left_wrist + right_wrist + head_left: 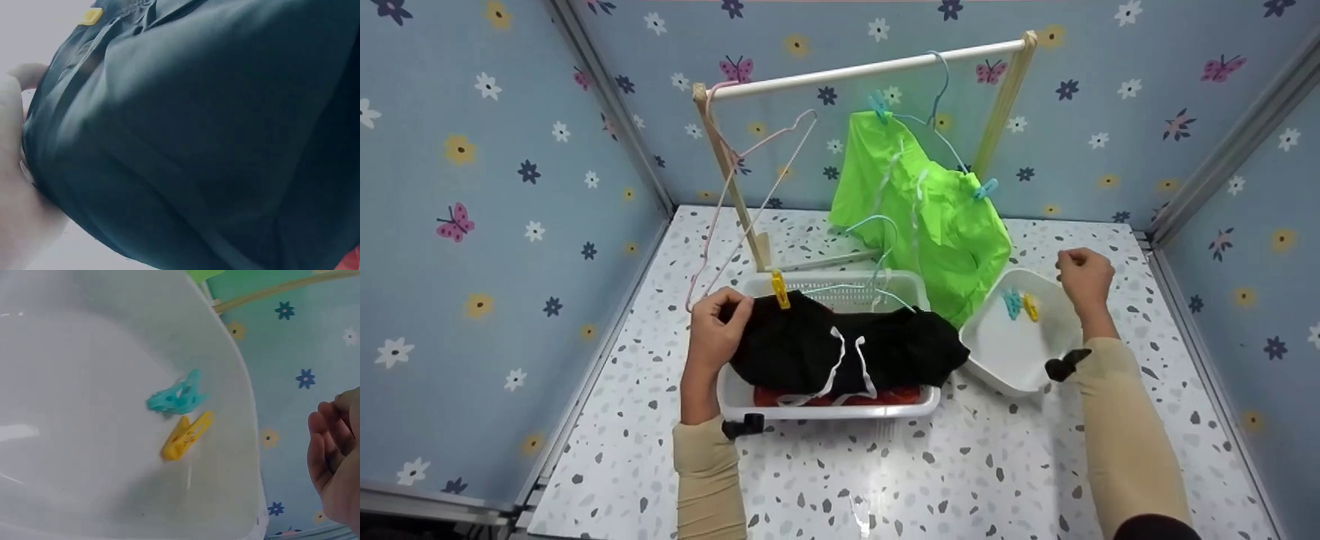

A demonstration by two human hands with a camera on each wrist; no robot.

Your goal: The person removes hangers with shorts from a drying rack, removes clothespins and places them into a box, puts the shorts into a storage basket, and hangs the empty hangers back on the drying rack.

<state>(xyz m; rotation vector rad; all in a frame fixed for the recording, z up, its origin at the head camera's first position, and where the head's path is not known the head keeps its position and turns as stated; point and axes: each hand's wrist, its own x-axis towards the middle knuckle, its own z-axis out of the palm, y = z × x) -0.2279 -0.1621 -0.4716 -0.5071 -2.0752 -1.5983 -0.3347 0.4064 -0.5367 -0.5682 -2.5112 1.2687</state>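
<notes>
On the left, the person's left hand pinches the left edge of black fabric shorts with white drawstrings, draped over a white plastic basket on the speckled counter. A yellow plastic clip grips their far left edge; a pale-blue hanger rises behind them. Beyond, a pink hanger hangs at the left end of a white rail; farther right, bright green shorts hang clipped. Next comes a white plastic bin holding teal and yellow pegs. Near its far right side, the right hand is empty, fingers loosely curled.
</notes>
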